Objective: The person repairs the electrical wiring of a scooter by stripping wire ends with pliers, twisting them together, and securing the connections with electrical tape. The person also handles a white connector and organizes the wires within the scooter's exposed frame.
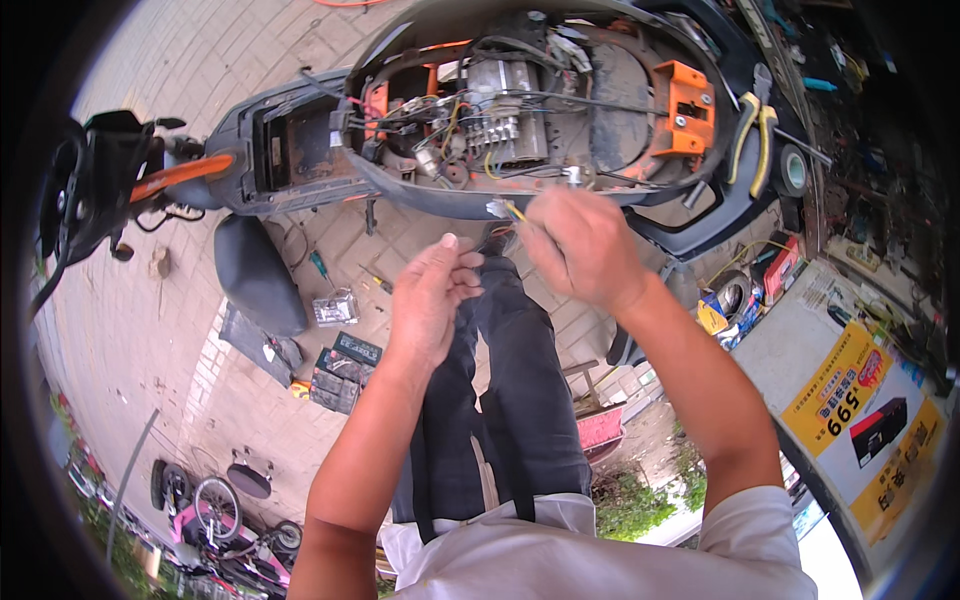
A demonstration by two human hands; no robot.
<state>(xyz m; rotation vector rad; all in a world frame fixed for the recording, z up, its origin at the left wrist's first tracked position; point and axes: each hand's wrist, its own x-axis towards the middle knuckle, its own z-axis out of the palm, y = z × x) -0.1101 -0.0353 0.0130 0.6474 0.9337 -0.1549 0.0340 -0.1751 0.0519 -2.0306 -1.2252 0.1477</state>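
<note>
An electric scooter (300,150) stands before me with its seat lifted and the body compartment open, showing a silver controller box (507,115) and a tangle of wires (430,115). My right hand (580,245) is closed on a small connector with yellow and white wires (505,210) just below the compartment's rim. My left hand (430,295) hovers lower and to the left, fingers curled together, pinching something too small to make out. My dark trousers (510,390) show beneath both hands.
Yellow-handled pliers (752,135) and a roll of black tape (795,170) lie on the scooter's rear edge. A black seat (255,275), battery blocks (340,370) and a screwdriver (320,265) rest on the paved ground. Cluttered shelves stand at right.
</note>
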